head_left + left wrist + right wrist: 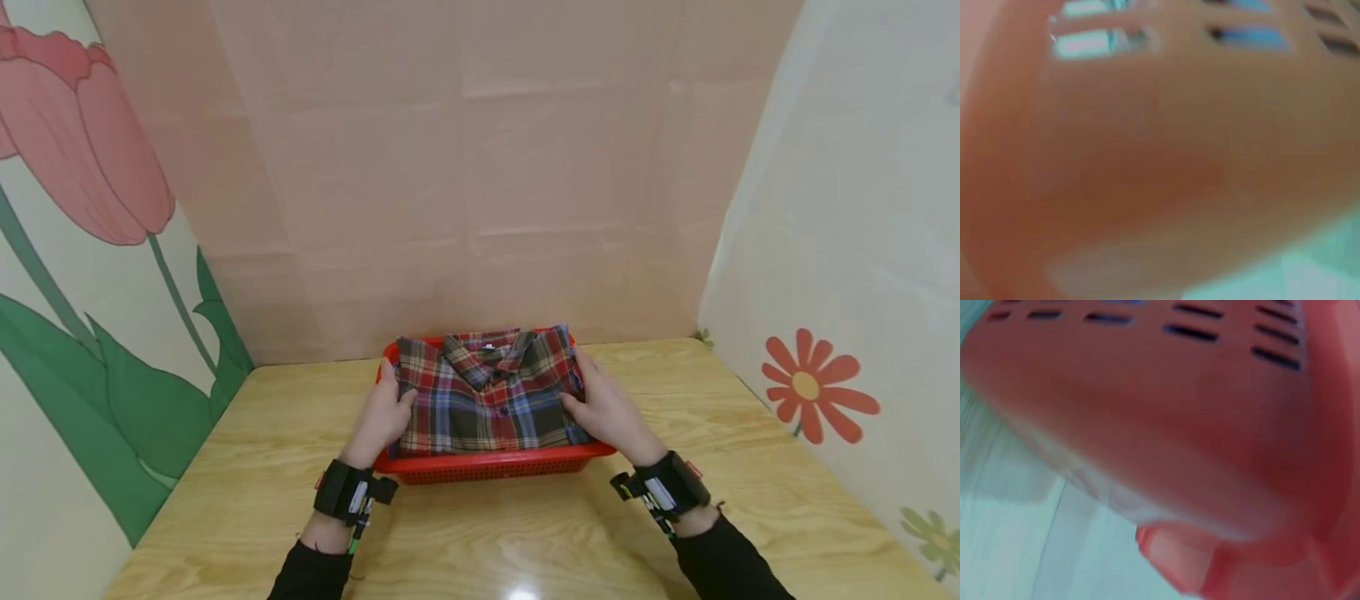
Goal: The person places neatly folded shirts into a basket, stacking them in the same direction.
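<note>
A folded plaid shirt [491, 408], collar at the back, lies in a red basket [495, 467]. My left hand [382, 417] grips the basket's left side, its thumb over the shirt's edge. At the opposite side my right hand [609, 412] does the same, thumb on the shirt and the other fingers partly hidden. Close up in the left wrist view is the slotted basket wall [1147, 125], blurred. The right wrist view likewise shows the red slotted wall [1147, 406] at an angle.
The wooden table [465, 542] runs under both forearms. Behind it hangs a plain pinkish-brown sheet [450, 167]. A tulip-printed sheet [45, 450] stands at the left and a flower-printed one [825, 208] at the right.
</note>
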Action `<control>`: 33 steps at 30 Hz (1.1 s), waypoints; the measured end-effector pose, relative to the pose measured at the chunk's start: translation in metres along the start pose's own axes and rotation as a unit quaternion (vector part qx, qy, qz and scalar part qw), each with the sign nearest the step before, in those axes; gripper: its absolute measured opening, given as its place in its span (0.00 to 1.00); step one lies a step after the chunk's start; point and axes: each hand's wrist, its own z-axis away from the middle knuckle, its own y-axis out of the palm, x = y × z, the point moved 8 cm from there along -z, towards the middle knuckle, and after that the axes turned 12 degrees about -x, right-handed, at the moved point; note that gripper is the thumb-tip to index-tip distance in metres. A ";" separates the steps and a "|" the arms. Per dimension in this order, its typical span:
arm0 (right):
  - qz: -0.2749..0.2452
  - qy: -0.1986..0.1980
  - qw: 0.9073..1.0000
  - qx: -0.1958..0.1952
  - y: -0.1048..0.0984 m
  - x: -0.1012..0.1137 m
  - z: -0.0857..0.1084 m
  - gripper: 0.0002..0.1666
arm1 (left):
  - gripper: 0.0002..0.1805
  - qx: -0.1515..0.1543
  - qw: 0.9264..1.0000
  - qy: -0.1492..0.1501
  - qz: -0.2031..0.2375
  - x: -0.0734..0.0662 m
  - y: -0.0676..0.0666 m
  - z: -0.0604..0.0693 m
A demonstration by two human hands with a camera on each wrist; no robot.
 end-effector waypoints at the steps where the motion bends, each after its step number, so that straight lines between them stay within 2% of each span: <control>1: 0.017 -0.013 1.000 -0.008 -0.001 0.001 0.000 0.48 | 0.42 -0.011 1.000 0.023 -0.016 -0.002 -0.003 0.001; 4: 0.072 -0.061 0.995 -0.017 -0.001 0.004 0.000 0.44 | 0.39 -0.029 0.992 0.107 -0.066 -0.012 -0.008 0.005; 6: 0.104 -0.094 0.990 -0.002 0.004 0.006 0.002 0.39 | 0.35 -0.034 0.979 0.169 -0.109 -0.017 -0.007 0.007; 8: 0.126 -0.111 0.986 0.025 0.012 0.004 0.004 0.36 | 0.33 -0.024 0.966 0.209 -0.147 -0.018 -0.002 0.009; 10: 0.136 -0.109 0.983 0.050 0.018 0.001 0.006 0.34 | 0.30 -0.005 0.960 0.225 -0.169 -0.014 0.004 0.008; 12: 0.136 -0.091 0.984 0.074 0.023 -0.003 0.008 0.34 | 0.29 0.014 0.958 0.220 -0.182 -0.008 0.009 0.007; 15: 0.131 -0.060 0.985 0.091 0.025 -0.008 0.008 0.34 | 0.29 0.037 0.961 0.193 -0.193 0.002 0.013 0.005; 22: 0.149 -0.013 0.981 0.122 0.027 -0.014 0.009 0.35 | 0.30 0.062 0.963 0.140 -0.220 0.012 0.015 0.003; 25: 0.160 -0.007 0.978 0.134 0.028 -0.016 0.010 0.35 | 0.31 0.074 0.963 0.121 -0.230 0.016 0.016 0.002; 29: 0.176 -0.007 0.974 0.143 0.029 -0.016 0.011 0.34 | 0.32 0.078 0.963 0.110 -0.232 0.019 0.017 0.002; 33: 0.198 -0.048 0.970 0.136 0.025 -0.012 0.012 0.28 | 0.32 0.075 0.964 0.120 -0.224 0.018 0.017 0.001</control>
